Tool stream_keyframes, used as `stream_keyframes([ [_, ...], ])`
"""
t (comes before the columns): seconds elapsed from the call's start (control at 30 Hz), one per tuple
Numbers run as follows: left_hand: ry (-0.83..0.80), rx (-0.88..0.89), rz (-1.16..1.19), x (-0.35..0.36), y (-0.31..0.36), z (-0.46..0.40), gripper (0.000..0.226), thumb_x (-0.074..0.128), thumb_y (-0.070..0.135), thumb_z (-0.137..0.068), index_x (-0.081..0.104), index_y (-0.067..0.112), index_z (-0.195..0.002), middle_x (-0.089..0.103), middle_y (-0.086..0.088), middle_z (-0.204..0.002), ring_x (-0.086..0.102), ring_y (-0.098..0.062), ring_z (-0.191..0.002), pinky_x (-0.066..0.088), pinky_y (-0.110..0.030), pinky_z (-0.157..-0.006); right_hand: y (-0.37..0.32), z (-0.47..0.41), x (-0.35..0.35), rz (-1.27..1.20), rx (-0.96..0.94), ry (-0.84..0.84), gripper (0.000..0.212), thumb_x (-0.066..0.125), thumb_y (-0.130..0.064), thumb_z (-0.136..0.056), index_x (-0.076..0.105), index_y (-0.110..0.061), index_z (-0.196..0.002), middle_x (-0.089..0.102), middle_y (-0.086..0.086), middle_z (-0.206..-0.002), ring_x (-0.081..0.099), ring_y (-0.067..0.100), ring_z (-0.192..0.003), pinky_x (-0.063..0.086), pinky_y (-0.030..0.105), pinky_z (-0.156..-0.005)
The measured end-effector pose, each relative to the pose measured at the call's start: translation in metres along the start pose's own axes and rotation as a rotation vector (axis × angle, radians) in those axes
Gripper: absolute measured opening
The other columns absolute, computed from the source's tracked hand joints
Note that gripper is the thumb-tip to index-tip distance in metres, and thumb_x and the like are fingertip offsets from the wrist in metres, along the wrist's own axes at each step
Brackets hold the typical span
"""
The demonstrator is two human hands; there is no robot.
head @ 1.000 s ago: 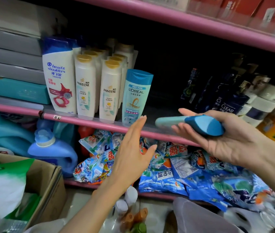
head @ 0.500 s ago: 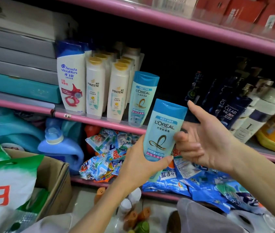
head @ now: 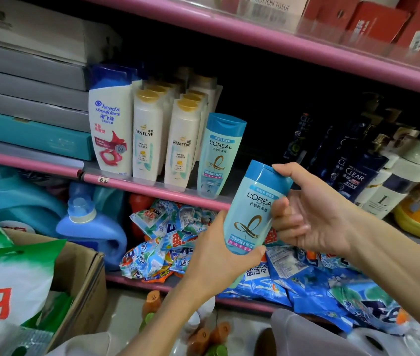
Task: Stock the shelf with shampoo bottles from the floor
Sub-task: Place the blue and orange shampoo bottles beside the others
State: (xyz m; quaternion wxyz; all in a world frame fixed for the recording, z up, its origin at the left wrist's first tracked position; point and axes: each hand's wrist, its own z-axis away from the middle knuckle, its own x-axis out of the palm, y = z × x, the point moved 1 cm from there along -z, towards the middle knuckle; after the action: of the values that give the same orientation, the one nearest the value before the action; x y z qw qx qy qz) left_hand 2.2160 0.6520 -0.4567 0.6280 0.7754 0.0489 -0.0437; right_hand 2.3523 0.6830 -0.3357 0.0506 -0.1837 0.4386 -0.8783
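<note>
A light blue L'Oreal shampoo bottle [head: 251, 214] with a darker blue cap is held upright in front of the pink shelf [head: 152, 190]. My left hand [head: 216, 255] grips its lower end from below. My right hand [head: 311, 211] holds its upper right side, one finger lying over the cap. On the shelf stands another L'Oreal bottle [head: 216, 155], with Pantene bottles [head: 180, 142] and a Head & Shoulders bottle [head: 111, 124] to its left. A dark gap lies on the shelf right of the standing L'Oreal bottle.
Dark Clear bottles [head: 355, 173] and white bottles [head: 396, 181] fill the shelf's right side. Stacked flat boxes [head: 29, 104] sit at left. Below are detergent packets [head: 173, 237], a blue jug [head: 91, 227] and a cardboard box [head: 80, 273]. Small bottles [head: 203, 335] stand on the floor.
The bottle lay sideways in my right hand alone a second ago. It was turned upright and my left hand took hold of its base; both hands now hold it slightly lower right.
</note>
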Motion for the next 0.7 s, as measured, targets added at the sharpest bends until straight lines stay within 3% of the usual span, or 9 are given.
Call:
stream_keyframes([
  [0.1,-0.024,-0.005,0.047,0.004,0.003,-0.007,0.049,0.078,0.043,-0.060,0.055,0.037,-0.103,0.070,0.015,-0.092,0.068,-0.002,-0.081,0.059,-0.035,-0.071,0.005,-0.001,-0.008,0.244,-0.103,0.060,0.058,0.062,-0.067,-0.071,0.071,-0.015,-0.095,0.049,-0.001,-0.050,0.029,0.007,-0.033,0.022,0.014,-0.033],
  [0.2,-0.019,-0.016,0.083,0.006,0.005,-0.016,0.048,0.076,0.040,-0.061,0.056,0.037,-0.105,0.071,0.009,-0.092,0.069,-0.008,-0.082,0.059,-0.040,-0.072,0.019,-0.003,-0.008,0.675,-0.281,0.215,0.043,0.068,-0.065,-0.066,0.075,-0.028,-0.088,0.061,-0.008,-0.059,0.041,0.004,-0.037,0.027,0.014,-0.037],
  [0.23,-0.014,-0.016,0.079,0.008,0.005,-0.019,0.049,0.075,0.039,-0.061,0.056,0.036,-0.106,0.071,0.009,-0.093,0.069,-0.007,-0.082,0.059,-0.040,-0.071,0.024,-0.005,-0.008,0.701,-0.341,0.230,0.034,0.071,-0.055,-0.069,0.075,-0.028,-0.090,0.069,-0.011,-0.065,0.050,0.000,-0.039,0.032,0.010,-0.037],
  [0.3,-0.016,-0.003,0.038,0.010,0.006,-0.023,0.048,0.075,0.038,-0.062,0.055,0.035,-0.106,0.071,0.010,-0.093,0.069,-0.004,-0.081,0.060,-0.038,-0.068,0.032,-0.010,-0.010,0.661,-0.385,0.184,0.031,0.074,-0.039,-0.073,0.073,-0.024,-0.100,0.076,-0.011,-0.084,0.067,-0.005,-0.063,0.045,0.006,-0.050],
  [0.37,-0.029,0.002,-0.011,0.010,0.008,-0.027,0.045,0.075,0.041,-0.063,0.053,0.036,-0.103,0.070,0.012,-0.091,0.068,-0.002,-0.078,0.059,-0.036,-0.065,0.035,-0.014,-0.016,0.600,-0.417,0.141,0.035,0.075,-0.033,-0.073,0.071,-0.022,-0.106,0.076,-0.005,-0.098,0.072,0.008,-0.088,0.054,0.013,-0.068],
  [0.43,-0.010,0.011,-0.030,0.007,0.012,-0.032,0.043,0.075,0.047,-0.064,0.052,0.036,-0.098,0.068,0.012,-0.088,0.066,0.000,-0.077,0.059,-0.031,-0.064,0.032,-0.018,-0.023,0.549,-0.505,0.178,0.037,0.075,-0.033,-0.071,0.070,-0.021,-0.106,0.075,-0.003,-0.102,0.071,0.014,-0.095,0.057,0.021,-0.075],
  [0.5,0.132,0.022,-0.074,0.001,0.012,-0.037,0.042,0.075,0.051,-0.067,0.052,0.035,-0.098,0.064,0.017,-0.093,0.062,0.004,-0.085,0.056,-0.025,-0.076,0.022,-0.024,-0.031,0.543,-0.625,0.302,0.040,0.075,-0.038,-0.066,0.068,-0.022,-0.102,0.075,-0.008,-0.100,0.070,0.010,-0.092,0.056,0.025,-0.077],
  [0.57,0.373,0.006,-0.135,-0.010,0.004,-0.044,0.041,0.073,0.046,-0.074,0.051,0.031,-0.104,0.057,0.020,-0.103,0.055,-0.002,-0.100,0.047,-0.034,-0.094,0.008,-0.033,-0.039,0.511,-0.777,0.444,0.038,0.073,-0.042,-0.064,0.067,-0.027,-0.098,0.074,-0.016,-0.097,0.069,0.001,-0.088,0.052,0.023,-0.076],
  [0.7,0.647,-0.072,-0.305,-0.020,-0.010,-0.056,0.055,0.072,0.040,-0.078,0.048,0.023,-0.125,0.053,0.005,-0.124,0.043,-0.018,-0.120,0.028,-0.040,-0.106,-0.019,-0.067,-0.057,0.485,-0.909,0.593,0.033,0.074,-0.038,-0.075,0.065,-0.028,-0.104,0.073,-0.014,-0.101,0.068,0.003,-0.094,0.054,0.032,-0.086],
])
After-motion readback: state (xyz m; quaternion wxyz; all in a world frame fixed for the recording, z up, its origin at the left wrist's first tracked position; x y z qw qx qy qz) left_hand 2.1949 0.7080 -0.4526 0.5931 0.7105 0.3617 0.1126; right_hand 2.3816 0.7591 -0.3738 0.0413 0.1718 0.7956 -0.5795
